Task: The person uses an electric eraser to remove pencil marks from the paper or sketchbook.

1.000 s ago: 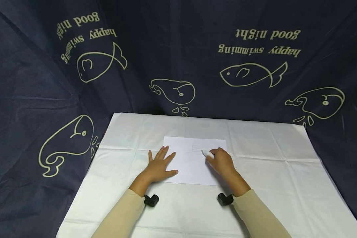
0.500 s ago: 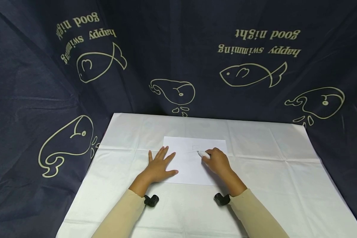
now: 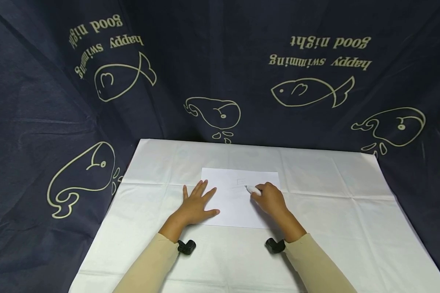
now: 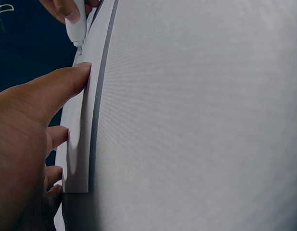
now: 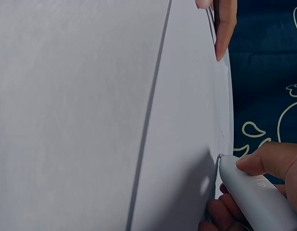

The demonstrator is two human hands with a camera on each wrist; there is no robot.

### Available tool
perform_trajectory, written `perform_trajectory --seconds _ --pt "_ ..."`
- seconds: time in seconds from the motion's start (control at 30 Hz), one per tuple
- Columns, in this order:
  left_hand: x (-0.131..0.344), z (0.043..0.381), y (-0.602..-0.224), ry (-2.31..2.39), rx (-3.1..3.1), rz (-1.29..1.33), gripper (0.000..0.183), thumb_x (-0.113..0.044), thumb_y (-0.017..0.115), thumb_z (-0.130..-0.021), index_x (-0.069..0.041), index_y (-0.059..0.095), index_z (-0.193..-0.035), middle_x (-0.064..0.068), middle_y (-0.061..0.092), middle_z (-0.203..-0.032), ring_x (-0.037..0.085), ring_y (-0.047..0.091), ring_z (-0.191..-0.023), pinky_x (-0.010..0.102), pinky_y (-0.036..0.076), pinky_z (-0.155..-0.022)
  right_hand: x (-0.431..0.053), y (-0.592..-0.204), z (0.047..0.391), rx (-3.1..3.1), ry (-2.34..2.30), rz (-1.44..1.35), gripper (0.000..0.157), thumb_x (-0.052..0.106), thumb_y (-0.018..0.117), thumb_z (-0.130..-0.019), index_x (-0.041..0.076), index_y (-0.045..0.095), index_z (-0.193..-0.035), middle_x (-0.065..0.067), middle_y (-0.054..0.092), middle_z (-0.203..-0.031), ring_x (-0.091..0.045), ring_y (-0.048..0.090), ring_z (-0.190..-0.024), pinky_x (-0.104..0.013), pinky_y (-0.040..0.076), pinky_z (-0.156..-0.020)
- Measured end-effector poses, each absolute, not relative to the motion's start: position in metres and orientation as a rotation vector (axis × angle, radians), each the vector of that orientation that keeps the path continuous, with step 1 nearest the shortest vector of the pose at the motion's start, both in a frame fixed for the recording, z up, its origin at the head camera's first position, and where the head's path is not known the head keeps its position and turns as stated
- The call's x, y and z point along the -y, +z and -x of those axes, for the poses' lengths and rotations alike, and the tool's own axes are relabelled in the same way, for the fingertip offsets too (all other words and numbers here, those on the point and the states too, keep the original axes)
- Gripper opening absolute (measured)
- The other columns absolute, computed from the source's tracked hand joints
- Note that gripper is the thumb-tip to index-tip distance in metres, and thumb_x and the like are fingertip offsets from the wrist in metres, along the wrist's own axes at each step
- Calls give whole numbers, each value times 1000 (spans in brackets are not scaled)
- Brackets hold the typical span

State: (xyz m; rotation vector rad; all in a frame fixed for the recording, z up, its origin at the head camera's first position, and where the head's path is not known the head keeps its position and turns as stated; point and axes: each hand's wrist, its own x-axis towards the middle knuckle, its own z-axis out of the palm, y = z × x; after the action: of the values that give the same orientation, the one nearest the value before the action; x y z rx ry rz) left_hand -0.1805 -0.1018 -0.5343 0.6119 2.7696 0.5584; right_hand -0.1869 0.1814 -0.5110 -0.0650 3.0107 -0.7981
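A thick, white, round-bodied pen with a narrow tip (image 3: pixel 254 190) is positioned over the right half of a rectangular white paper sheet (image 3: pixel 238 209). The tip points left; contact between tip and sheet cannot be confirmed.

The right grip (image 3: pixel 272 200) grasps the pen, with the thumb on the barrel and the fingers curled beneath. It covers part of the sheet's right edge and casts a shadow on the paper. The left grip (image 3: pixel 194 206) is released, its fingers spread, and rests across the sheet's left edge, covering part of it.

Faint, thin drawn lines (image 3: pixel 241 181) lie midway across the sheet, toward its far edge and just beside the pen tip.

The sheet lies flat on a surface covered with creased white cloth (image 3: pixel 352 228). Nearer the person than the sheet are two beige sleeves (image 3: pixel 146 264), with a small black device (image 3: pixel 186 247) at each cuff. Beyond the sheet hangs a dark blue fabric backdrop (image 3: pixel 190 53), printed with pale yellow fish and whale outlines and the inverted words "good night" and "happy swimming".
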Motion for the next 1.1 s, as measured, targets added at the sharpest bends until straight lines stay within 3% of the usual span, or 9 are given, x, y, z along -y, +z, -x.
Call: perform_trajectory --seconds 0.13,0.4,0.67,1.1 --pt "102 181 -534 551 -2766 -607 82 -62 59 -93 -26 30 -161 10 7 -172 30 2 -160 74 -10 -117 -177 -511 188 -3004 -786 100 32 21 68 -88 1 75 -112 -15 66 -89 -22 56 -71 -35 46 -63" --pt "102 180 -534 572 -2779 -625 80 -60 60 -93 -25 34 -159 12 10 -172 32 4 -160 76 -8 -117 -177 -510 187 -3012 -792 39 34 21 68 -89 0 74 -115 -18 68 -95 -25 61 -76 -42 50 -68" --pt "102 181 -535 563 -2774 -616 81 -62 60 -93 -26 31 -160 11 8 -172 30 2 -160 75 -10 -117 -171 -510 188 -3001 -783 112 29 20 69 -89 2 76 -111 -13 66 -87 -21 55 -71 -35 44 -62" --pt "102 180 -534 574 -2777 -623 80 -60 61 -93 -26 33 -160 11 10 -172 31 4 -160 75 -9 -117 -172 -510 187 -3021 -765 79 30 20 68 -89 2 75 -112 -15 66 -89 -23 56 -71 -38 46 -63"
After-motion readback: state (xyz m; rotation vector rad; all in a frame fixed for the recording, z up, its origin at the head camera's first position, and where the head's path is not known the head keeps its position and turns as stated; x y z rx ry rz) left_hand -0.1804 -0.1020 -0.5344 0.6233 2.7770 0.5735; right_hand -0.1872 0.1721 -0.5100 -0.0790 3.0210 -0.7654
